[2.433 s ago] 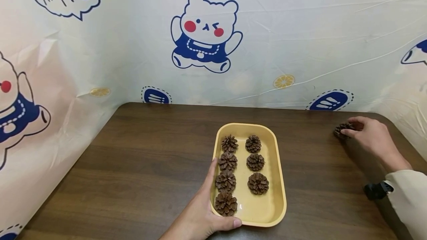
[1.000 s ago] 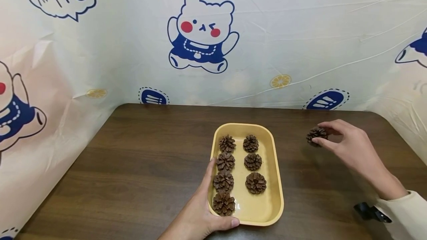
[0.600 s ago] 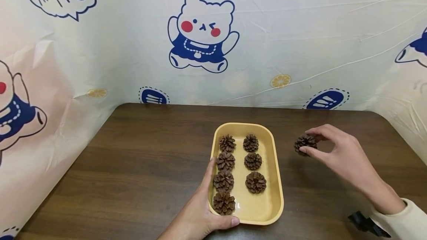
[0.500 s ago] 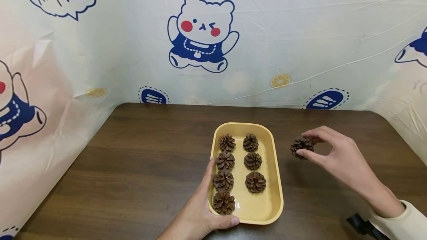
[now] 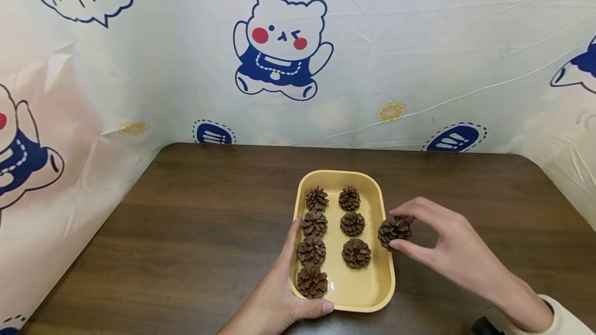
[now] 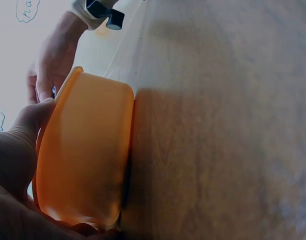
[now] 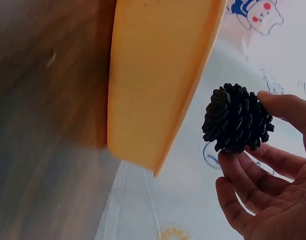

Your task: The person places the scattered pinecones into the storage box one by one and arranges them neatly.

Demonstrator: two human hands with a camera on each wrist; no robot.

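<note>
A yellow rectangular tray [image 5: 358,293] stands on the table with two columns of pine cones inside, such as one cone [image 5: 356,253] at the lower right and another cone [image 5: 312,282] in the near left corner. My left hand [image 5: 279,288] grips the tray's near left corner, thumb over the near rim and fingers along the left side. Between thumb and fingers my right hand [image 5: 451,244] pinches a pine cone [image 5: 393,231] at the tray's right rim. In the right wrist view this held pine cone [image 7: 237,119] hangs higher than the tray's wall [image 7: 153,75].
Brown wooden table [image 5: 195,252] surrounds the tray. A pale printed sheet [image 5: 363,50] with bear drawings rises behind the table and at both sides. A black device [image 5: 485,326] is strapped at the right wrist.
My right hand has picked up the pine cone from the far right of the table and carried it left and nearer, to the tray's right rim. The left hand keeps its grip.
</note>
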